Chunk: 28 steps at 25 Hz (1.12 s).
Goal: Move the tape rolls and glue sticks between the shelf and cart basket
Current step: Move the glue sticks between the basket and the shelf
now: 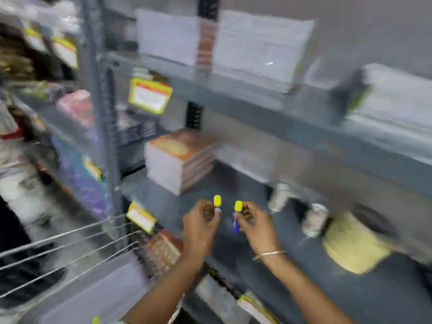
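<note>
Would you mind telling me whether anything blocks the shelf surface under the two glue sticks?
Nothing visible does: the shelf below the left glue stick and right glue stick looks bare.

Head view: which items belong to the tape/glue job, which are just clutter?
Job: glue stick in left hand; glue stick in right hand; tape rolls; wire cart basket; shelf.
Clutter: book stack; yellow price tags; paper stacks.
</note>
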Tool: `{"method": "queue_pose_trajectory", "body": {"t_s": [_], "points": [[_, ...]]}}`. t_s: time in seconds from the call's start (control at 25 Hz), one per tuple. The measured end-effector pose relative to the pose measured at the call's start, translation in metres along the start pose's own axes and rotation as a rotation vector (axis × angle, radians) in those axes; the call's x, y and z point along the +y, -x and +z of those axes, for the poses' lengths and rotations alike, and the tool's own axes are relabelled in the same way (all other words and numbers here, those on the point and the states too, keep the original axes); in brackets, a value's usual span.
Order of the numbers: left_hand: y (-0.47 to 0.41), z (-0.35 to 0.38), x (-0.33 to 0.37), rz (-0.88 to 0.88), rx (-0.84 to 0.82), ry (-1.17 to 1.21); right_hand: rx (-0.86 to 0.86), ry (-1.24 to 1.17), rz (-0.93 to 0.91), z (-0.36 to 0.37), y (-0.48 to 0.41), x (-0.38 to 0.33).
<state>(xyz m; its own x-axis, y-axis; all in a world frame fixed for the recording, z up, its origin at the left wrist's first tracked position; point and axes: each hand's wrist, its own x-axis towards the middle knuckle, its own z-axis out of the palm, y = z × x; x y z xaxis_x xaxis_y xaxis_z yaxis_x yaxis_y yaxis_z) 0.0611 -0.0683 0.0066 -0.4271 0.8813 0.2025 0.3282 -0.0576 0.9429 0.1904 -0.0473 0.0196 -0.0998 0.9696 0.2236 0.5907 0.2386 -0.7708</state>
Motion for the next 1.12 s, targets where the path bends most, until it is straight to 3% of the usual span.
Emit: {"method": "queue_pose_trajectory", "body": {"t_s": [0.2, 0.44, 0.72, 1.0, 1.12], "points": [[0.098, 0.14, 0.098, 0.18, -0.474, 0.152, 0.375, 0.144, 0.117, -0.181, 0.075, 0.074], [0.225, 0.27, 0.117, 0.252, -0.77, 0.07, 0.692, 0.226, 0.484, -0.291, 0.196, 0.18], [0.279, 0.342, 0.092, 0.187, -0.869, -0.01, 0.827, 0.029, 0.766, -0.311, 0.228, 0.252], [0.296, 0.372, 0.095, 0.256, -0.852, 0.023, 0.834, -0.024, 0.831, -0.312, 0.22, 0.278], [0.299, 0.381, 0.094, 0.228, -0.868, -0.011, 0.762, 0.11, 0.809, -0.314, 0.223, 0.282]]}}
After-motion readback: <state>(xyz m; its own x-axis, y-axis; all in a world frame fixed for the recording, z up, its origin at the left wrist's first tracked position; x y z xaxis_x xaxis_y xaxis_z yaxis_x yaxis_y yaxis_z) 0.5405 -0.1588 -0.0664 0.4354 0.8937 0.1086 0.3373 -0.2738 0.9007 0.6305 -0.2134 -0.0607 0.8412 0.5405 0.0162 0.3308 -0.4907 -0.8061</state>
